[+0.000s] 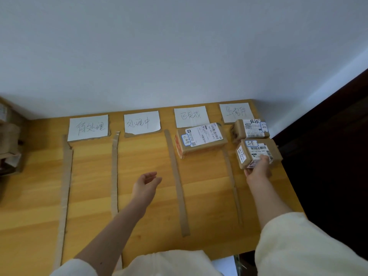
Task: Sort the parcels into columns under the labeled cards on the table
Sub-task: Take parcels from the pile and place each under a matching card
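The right hand (pixel 257 170) has its fingers curled round the near end of a small brown parcel (pixel 258 154), thumb on the left side and fingertips over the white shipping label on top. That parcel sits in the rightmost column, just in front of a second small parcel (pixel 251 128), the two nearly touching, below the far-right handwritten card (pixel 236 112). The left hand (pixel 146 186) hovers above the wooden table (pixel 139 166) with fingers relaxed and spread, holding nothing, in the second column. One column to the right, a larger flat parcel (pixel 201 139) lies just beneath its card (pixel 191 116). Two more cards (pixel 88 127) (pixel 141 122) head the left columns. Cardboard strips (pixel 177 182) run toward the person between the columns. Stacked cardboard boxes (pixel 9 140) stand past the table's left edge.
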A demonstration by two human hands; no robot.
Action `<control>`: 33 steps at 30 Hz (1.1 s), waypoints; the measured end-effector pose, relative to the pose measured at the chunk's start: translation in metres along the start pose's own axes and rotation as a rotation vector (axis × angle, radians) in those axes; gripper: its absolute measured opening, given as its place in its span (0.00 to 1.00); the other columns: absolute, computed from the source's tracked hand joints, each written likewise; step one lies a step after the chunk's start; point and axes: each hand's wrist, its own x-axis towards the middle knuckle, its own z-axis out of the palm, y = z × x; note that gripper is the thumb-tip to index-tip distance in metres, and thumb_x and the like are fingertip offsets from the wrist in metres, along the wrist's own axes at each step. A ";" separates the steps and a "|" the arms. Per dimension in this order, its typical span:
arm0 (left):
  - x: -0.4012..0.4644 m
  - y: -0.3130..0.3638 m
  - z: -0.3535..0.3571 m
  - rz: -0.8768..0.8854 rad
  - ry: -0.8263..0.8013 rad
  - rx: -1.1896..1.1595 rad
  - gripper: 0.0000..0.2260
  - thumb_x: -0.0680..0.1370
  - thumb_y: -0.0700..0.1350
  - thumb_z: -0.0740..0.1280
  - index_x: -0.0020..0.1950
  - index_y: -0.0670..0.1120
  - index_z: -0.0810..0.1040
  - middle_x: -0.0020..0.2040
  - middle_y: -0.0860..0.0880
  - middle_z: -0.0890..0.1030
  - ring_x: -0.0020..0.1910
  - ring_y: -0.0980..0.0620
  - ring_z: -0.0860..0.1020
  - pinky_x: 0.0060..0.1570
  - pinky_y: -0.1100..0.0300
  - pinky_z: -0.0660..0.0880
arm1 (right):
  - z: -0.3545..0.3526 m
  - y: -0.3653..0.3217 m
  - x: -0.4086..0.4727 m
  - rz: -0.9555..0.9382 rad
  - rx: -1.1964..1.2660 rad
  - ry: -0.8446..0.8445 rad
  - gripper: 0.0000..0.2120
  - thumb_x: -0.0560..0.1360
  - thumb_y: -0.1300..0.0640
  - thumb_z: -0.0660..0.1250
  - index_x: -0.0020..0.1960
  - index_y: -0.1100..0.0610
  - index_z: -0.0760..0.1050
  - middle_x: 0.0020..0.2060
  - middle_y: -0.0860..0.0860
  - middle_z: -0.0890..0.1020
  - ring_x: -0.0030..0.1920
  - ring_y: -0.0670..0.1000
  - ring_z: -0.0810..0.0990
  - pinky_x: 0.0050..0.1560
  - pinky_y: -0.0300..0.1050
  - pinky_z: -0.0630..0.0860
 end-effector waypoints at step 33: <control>-0.028 -0.029 -0.076 -0.016 0.126 -0.195 0.09 0.77 0.47 0.68 0.57 0.49 0.76 0.54 0.48 0.78 0.56 0.46 0.77 0.61 0.46 0.74 | 0.084 0.134 -0.189 0.029 -0.838 -0.718 0.06 0.79 0.55 0.64 0.54 0.55 0.75 0.40 0.48 0.81 0.34 0.47 0.79 0.32 0.40 0.73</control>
